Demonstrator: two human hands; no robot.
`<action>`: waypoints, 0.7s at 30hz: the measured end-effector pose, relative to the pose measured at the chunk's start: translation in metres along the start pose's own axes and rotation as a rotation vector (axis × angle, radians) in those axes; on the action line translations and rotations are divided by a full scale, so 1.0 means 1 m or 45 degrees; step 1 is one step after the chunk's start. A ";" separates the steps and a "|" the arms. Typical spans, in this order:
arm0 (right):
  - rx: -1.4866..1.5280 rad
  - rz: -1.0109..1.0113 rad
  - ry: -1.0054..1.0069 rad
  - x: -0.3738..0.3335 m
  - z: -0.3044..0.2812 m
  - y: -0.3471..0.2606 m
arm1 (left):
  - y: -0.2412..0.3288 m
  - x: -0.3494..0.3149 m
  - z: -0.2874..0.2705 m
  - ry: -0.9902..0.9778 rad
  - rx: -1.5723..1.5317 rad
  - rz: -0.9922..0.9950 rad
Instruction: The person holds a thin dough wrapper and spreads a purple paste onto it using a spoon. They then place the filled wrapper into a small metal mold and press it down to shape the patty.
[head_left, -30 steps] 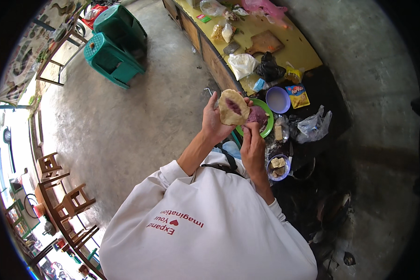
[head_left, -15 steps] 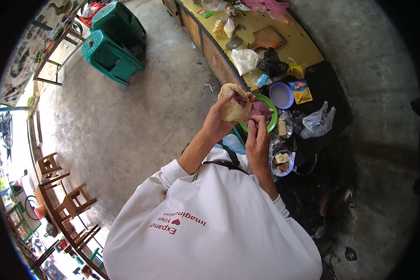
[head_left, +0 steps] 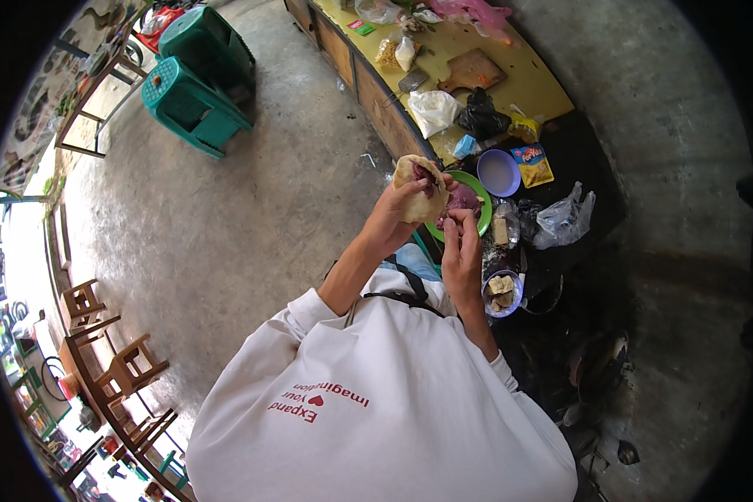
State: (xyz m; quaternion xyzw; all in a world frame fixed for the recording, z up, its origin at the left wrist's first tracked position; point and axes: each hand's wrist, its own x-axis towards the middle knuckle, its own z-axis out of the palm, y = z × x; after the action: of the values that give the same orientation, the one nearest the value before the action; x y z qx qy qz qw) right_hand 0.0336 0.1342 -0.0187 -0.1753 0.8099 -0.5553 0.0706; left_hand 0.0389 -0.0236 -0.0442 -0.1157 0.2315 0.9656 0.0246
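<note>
My left hand [head_left: 388,219] grips a pale round flatbread [head_left: 423,207] with the thumb across its face. A smear of purple mash [head_left: 422,175] lies on the bread's upper part. Just right of it, a green plate [head_left: 488,209] bears a mound of the same purple mash [head_left: 464,198]. My right hand [head_left: 462,253] is at the plate's near edge, its thumb and fingertips drawn together in a pinch beside the mash. Whatever sits between those fingertips is too small to make out.
A purple bowl of cloudy liquid [head_left: 499,173] and a yellow-blue packet [head_left: 533,165] stand beyond the plate. Nearer is a bowl of pale chunks [head_left: 502,293]. Plastic bags [head_left: 566,217] lie to the right. The yellow table [head_left: 527,79] holds a cutting board [head_left: 473,69]. Green stools [head_left: 194,100] stand far left.
The flatbread has tilted and looks more folded around its purple mash in my left hand. My right hand stays pinched at the plate. The whole view has shifted slightly.
</note>
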 end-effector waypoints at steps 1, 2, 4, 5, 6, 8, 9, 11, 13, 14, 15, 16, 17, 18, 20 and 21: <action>-0.013 0.007 0.000 0.000 -0.001 -0.001 | 0.000 0.000 0.000 -0.008 0.004 0.000; -0.024 0.013 -0.003 0.000 -0.002 -0.001 | 0.000 -0.001 0.000 -0.021 0.010 0.004; -0.037 0.026 -0.019 -0.001 -0.003 -0.003 | 0.000 0.000 0.001 -0.004 -0.117 -0.011; -0.039 0.031 -0.033 -0.002 -0.003 -0.003 | 0.000 0.000 0.001 -0.025 -0.182 -0.008; -0.039 0.029 -0.039 -0.002 -0.003 -0.004 | 0.000 0.000 0.002 -0.009 -0.241 -0.016; -0.051 -0.008 -0.013 -0.002 -0.003 -0.004 | 0.000 0.001 0.002 -0.017 -0.364 -0.020; -0.042 -0.023 -0.018 -0.002 -0.004 -0.004 | -0.001 0.001 0.002 -0.031 -0.408 -0.009; -0.053 -0.028 -0.055 -0.001 -0.005 -0.003 | -0.002 0.003 0.002 -0.058 -0.501 0.011; -0.031 -0.021 -0.075 -0.001 -0.006 -0.003 | -0.003 0.006 0.001 -0.015 -0.480 0.029; -0.013 -0.018 -0.068 -0.001 -0.006 -0.002 | -0.003 0.008 0.000 -0.009 -0.480 0.041; 0.004 -0.014 -0.063 0.000 -0.006 -0.002 | -0.004 0.009 -0.001 -0.017 -0.477 0.038; 0.016 -0.011 -0.054 -0.001 -0.006 -0.001 | -0.005 0.009 -0.002 -0.024 -0.479 0.035; 0.029 -0.008 -0.044 -0.001 -0.006 -0.001 | -0.005 0.010 -0.002 -0.038 -0.499 0.021; 0.041 -0.008 -0.033 -0.001 -0.006 -0.001 | -0.005 0.010 -0.003 -0.066 -0.480 0.026; 0.034 0.010 -0.046 -0.001 -0.007 -0.001 | -0.004 0.010 -0.004 -0.095 -0.467 0.005; 0.032 0.026 -0.053 -0.001 -0.008 -0.002 | -0.005 0.010 -0.004 -0.148 -0.492 0.014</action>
State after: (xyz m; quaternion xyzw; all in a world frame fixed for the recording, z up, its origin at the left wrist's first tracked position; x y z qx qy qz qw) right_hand 0.0325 0.1413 -0.0144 -0.1775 0.8031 -0.5607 0.0953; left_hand 0.0307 -0.0213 -0.0518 -0.0610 0.0405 0.9973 0.0100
